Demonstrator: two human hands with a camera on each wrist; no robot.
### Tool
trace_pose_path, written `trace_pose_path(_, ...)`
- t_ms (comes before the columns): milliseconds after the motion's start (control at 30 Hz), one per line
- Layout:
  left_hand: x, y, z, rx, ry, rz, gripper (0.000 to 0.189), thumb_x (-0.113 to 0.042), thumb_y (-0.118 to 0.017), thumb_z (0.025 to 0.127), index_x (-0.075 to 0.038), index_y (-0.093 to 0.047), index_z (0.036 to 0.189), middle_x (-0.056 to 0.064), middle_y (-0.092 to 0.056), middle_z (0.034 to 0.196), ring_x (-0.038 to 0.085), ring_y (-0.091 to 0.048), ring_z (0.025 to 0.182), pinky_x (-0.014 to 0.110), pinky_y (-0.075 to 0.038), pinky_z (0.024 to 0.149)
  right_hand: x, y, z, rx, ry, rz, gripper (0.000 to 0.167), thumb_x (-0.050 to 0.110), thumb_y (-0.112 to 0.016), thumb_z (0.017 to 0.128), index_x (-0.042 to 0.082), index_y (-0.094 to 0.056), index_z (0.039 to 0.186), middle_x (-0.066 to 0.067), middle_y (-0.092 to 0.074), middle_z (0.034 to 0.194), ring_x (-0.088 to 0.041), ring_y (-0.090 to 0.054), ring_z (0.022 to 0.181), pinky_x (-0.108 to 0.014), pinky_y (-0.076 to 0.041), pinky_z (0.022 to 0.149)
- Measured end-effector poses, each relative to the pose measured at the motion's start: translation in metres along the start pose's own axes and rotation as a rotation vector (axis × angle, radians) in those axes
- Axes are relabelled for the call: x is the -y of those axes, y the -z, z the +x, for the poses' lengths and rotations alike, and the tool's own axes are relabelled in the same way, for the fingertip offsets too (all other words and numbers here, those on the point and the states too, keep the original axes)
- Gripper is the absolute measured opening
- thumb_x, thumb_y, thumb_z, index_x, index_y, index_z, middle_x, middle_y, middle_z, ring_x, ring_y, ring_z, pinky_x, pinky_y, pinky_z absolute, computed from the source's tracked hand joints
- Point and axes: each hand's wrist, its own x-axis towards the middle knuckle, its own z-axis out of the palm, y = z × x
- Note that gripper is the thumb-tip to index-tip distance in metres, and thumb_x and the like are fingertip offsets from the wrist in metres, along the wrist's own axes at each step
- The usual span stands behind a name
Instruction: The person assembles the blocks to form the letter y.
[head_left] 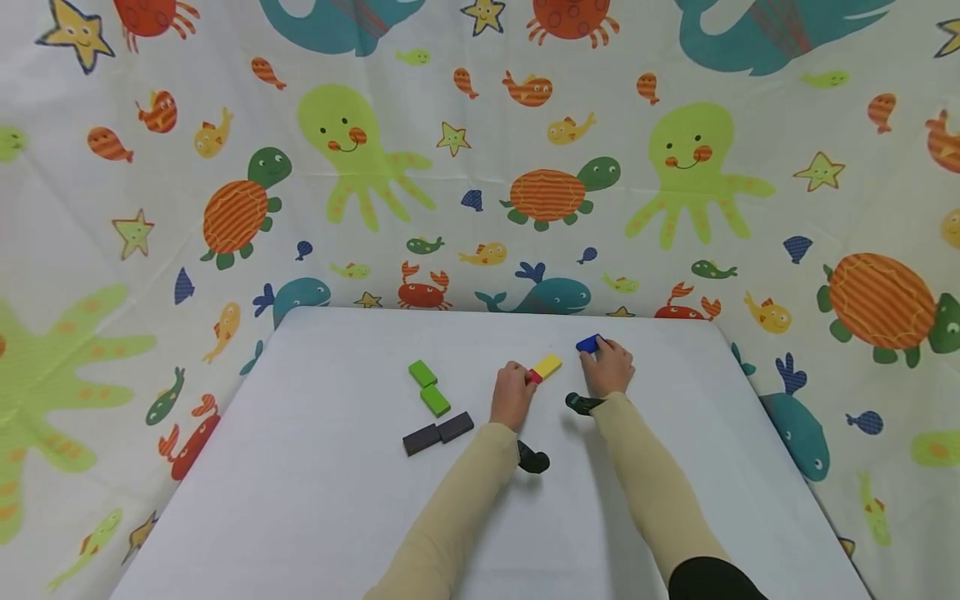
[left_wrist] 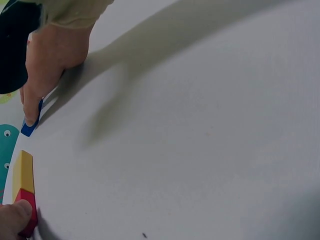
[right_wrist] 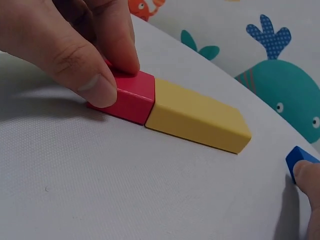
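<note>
While in left hand (head_left: 512, 397), red block (right_wrist: 135, 98) against yellow (right_wrist: 199, 116)

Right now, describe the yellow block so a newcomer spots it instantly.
On the white table, far half, look between left hand and right hand. The yellow block lies end to end with the red block the left hand pinches. It is the only yellow block, touched by neither hand.

left hand (head_left: 512, 396) is pinching a red block (right_wrist: 136, 95) between thumb and finger, it's lying flat on the white table (head_left: 300, 517) and butting end to end against a yellow block (right_wrist: 200, 117), while right hand (head_left: 609, 368) is gripping a blue block (head_left: 588, 343) that's sitting just apart from the yellow one
</note>
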Motion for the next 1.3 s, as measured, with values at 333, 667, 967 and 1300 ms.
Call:
trace_pose_path(333, 0.001, -0.001, 0.000, -0.003, -0.005, 0.018, 0.008, -0.008, -0.074, 0.087, -0.001, -0.072, 0.089, 0.008, -0.061, 0.097, 0.022, -0.056, 0.087, 0.032, -0.050, 0.080, 0.016, 0.003, -0.006, 0.106, 0.055, 0.041, 0.055, 0.038, -0.061, 0.095, 0.009, -0.054, 0.141, -0.018, -0.043, 0.148, -0.045, -0.030, 0.135, -0.062, -0.023, 0.106)
trace_pose_path(667, 0.003, -0.007, 0.002, 0.015, 0.012, 0.013, 0.009, -0.010, -0.074, 0.088, -0.002, -0.072, 0.090, 0.008, -0.062, 0.100, 0.022, -0.055, 0.088, 0.032, -0.049, 0.082, 0.016, -0.006, -0.008, 0.059, -0.017, 0.065, 0.066, 0.047, -0.062, 0.092, 0.007, -0.049, 0.143, -0.018, -0.047, 0.145, -0.041, -0.030, 0.136, -0.059, -0.020, 0.110)
trace_pose_path(967, -0.001, -0.008, 0.003, 0.027, 0.012, -0.005, 0.010, -0.009, -0.073, 0.088, -0.001, -0.072, 0.093, 0.008, -0.062, 0.101, 0.022, -0.055, 0.089, 0.031, -0.050, 0.083, 0.013, -0.014, -0.006, -0.012, -0.013, 0.042, 0.063, 0.047, -0.062, 0.092, 0.010, -0.052, 0.142, -0.015, -0.049, 0.144, -0.042, -0.032, 0.136, -0.061, -0.021, 0.109)
trace_pose_path(1300, 0.000, -0.005, 0.002, -0.016, -0.014, 0.029, 0.009, -0.008, -0.075, 0.086, 0.000, -0.072, 0.091, 0.009, -0.063, 0.101, 0.024, -0.056, 0.089, 0.033, -0.051, 0.081, 0.013, -0.007, -0.006, 0.089, 0.084, 0.055, 0.060, 0.045, -0.063, 0.092, 0.010, -0.054, 0.140, -0.014, -0.050, 0.144, -0.044, -0.032, 0.134, -0.063, -0.020, 0.107)
